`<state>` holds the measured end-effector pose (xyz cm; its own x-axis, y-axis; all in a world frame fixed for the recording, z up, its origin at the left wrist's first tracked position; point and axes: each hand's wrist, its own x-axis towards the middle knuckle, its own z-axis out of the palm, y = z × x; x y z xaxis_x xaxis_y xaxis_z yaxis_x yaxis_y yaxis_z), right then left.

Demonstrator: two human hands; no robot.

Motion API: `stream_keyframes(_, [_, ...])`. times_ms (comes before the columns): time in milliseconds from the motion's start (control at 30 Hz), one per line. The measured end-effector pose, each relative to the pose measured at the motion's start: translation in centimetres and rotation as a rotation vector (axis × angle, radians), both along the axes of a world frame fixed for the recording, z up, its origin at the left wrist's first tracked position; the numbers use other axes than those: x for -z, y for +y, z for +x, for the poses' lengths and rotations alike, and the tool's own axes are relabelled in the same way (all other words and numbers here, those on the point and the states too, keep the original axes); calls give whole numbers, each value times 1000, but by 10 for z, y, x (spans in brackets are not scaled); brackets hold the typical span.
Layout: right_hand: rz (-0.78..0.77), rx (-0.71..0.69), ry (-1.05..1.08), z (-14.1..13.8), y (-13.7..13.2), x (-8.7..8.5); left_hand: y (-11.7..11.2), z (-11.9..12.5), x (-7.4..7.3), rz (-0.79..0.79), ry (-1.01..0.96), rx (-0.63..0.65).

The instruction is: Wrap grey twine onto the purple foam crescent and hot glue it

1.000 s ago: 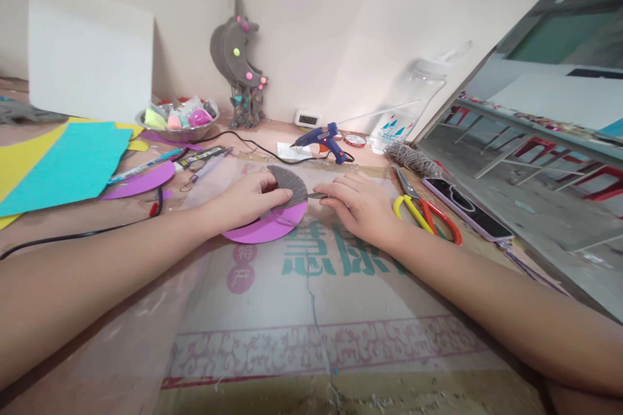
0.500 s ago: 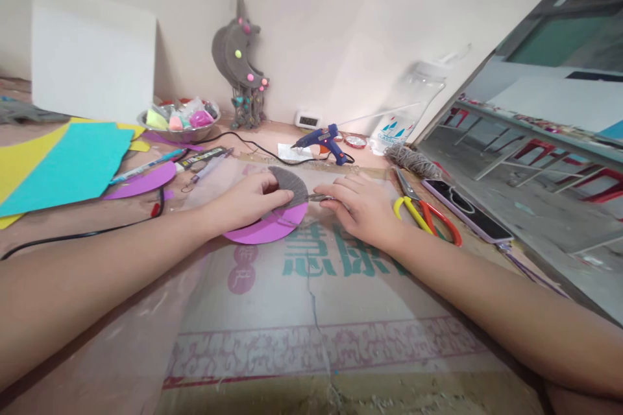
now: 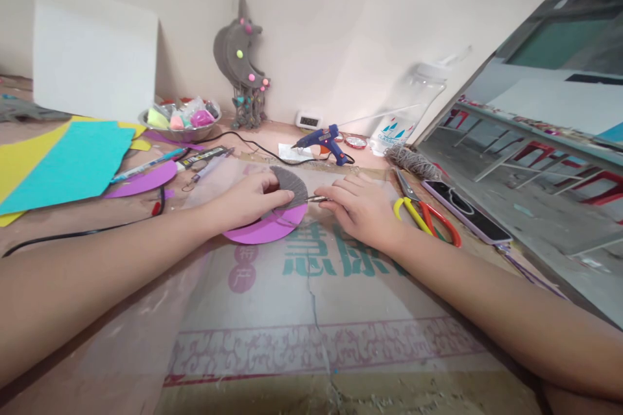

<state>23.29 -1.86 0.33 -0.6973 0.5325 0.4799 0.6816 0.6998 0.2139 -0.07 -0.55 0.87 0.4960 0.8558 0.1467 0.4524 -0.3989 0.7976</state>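
My left hand [image 3: 257, 194] is closed on a purple foam-like piece [image 3: 270, 229] with a curved outer edge, thumb resting on top. Grey yarn [image 3: 291, 185] lies in close rows over its upper right part. A thin grey strand crosses the purple surface below my thumb. In my right hand [image 3: 357, 204], thumb and fingers pinch slim metal tweezers [image 3: 317, 198], whose tips point left at the yarn-covered edge. Whether the tips grip the yarn is too small to tell. Both hands rest low over a plastic-covered printed board [image 3: 272, 301].
Orange-and-yellow-handled scissors [image 3: 426, 214] and a phone [image 3: 467, 211] lie right. Behind are a blue glue gun [image 3: 321, 139], a ball of grey yarn [image 3: 413, 162], a clear bottle [image 3: 409, 107] and a decorated grey moon [image 3: 231, 52]. Coloured sheets [image 3: 68, 165] and a bowl [image 3: 180, 134] stand left.
The tweezers show slightly more open tips at the yarn-covered edge. My right hand has shifted very little, and my left hand keeps its hold on the purple piece.
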Motion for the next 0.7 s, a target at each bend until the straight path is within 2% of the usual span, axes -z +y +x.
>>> stream_keyframes(200, [-18,-11,7,-1,1,2,1,-1,2,9,80,-35])
stream_keyframes(700, [-59,-11,52,1,1,0,1,0,2,16,76,-36])
